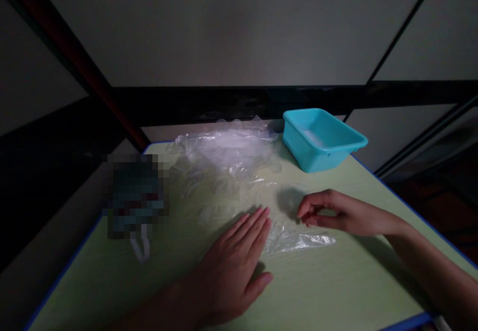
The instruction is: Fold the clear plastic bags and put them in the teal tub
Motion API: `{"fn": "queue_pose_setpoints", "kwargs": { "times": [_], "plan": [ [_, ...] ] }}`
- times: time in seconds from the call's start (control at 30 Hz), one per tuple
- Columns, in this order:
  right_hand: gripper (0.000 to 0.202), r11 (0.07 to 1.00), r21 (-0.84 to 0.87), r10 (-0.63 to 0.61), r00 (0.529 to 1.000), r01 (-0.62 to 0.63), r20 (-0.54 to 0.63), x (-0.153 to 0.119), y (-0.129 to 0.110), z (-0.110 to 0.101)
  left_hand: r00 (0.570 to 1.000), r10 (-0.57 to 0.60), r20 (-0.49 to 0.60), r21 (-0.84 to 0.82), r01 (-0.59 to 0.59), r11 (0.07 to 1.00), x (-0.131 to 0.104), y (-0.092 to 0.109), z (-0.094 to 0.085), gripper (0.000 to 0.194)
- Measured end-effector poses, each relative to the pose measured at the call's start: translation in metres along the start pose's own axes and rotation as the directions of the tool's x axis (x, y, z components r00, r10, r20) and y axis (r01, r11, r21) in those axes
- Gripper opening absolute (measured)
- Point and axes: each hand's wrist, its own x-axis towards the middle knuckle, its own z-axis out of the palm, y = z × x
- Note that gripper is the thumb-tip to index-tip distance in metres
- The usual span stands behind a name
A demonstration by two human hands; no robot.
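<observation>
My left hand (237, 264) lies flat with its fingers stretched out, pressing on a clear plastic bag (295, 240) spread on the pale green table (313, 291). To the right, my right hand (336, 212) hovers just above the table with its fingers curled and the thumb near the fingertips. Whether anything thin is between those fingertips is too small to make out. Behind both hands, a crumpled pile of clear plastic bags (233, 147) rests near the back edge of the table.
A turquoise plastic basket (321, 154) stands at the back right corner, with something whitish inside. At the left edge sits a blurred-out dark item (136, 196) with a white strap. Pale panels with a black band rise behind the table.
</observation>
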Motion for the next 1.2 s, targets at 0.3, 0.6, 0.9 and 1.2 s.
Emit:
{"fn": "queue_pose_setpoints", "kwargs": {
  "times": [0.3,0.6,0.9,1.2],
  "plan": [
    [0.008,0.917,0.394,-0.126,0.894,-0.060,0.430,0.063,-0.017,0.035,0.998,-0.011,-0.058,0.012,0.011,1.000,-0.004,-0.005,0.010,0.067],
    [0.031,0.856,0.420,0.067,0.869,-0.302,0.490,0.041,0.007,0.017,0.999,-0.034,0.009,0.042,0.033,0.999,-0.003,-0.005,0.008,0.070],
    [0.029,0.835,0.380,0.224,0.877,-0.398,0.426,-0.017,0.026,-0.011,0.999,-0.040,0.026,0.041,0.039,0.998,-0.004,-0.005,0.008,0.073],
    [0.023,0.997,-0.008,0.070,0.996,-0.071,-0.052,-0.005,0.014,-0.008,0.999,-0.053,-0.009,-0.032,0.053,0.998,-0.005,-0.007,0.008,0.073]
  ]
}}
